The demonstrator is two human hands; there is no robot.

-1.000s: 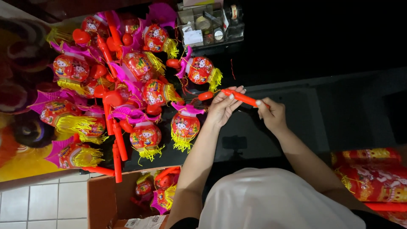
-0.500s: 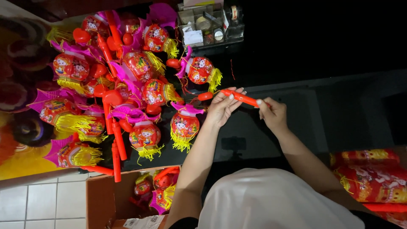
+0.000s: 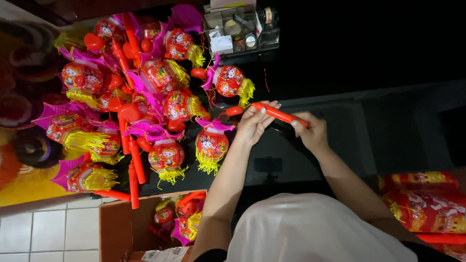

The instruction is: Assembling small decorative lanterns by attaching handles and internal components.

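Overhead: both hands pinch red stick (image 3: pixel 279 115) above dark table (image 3: pixel 369 136); white tiled floor (image 3: pixel 48 230).

A dark table (image 3: pixel 310 160) is carrying a heap of red toy lanterns (image 3: pixel 145 97) with pink trim and yellow tassels, red plastic handles (image 3: pixel 135 167) lying among them. A clear organiser tray (image 3: pixel 240 29) of small items is sitting at its edge. A cardboard box (image 3: pixel 116 225) is standing on the tiled floor (image 3: pixel 43 230) beside it.

Lanterns (image 3: pixel 145 106) left of stick (image 3: pixel 279 114)
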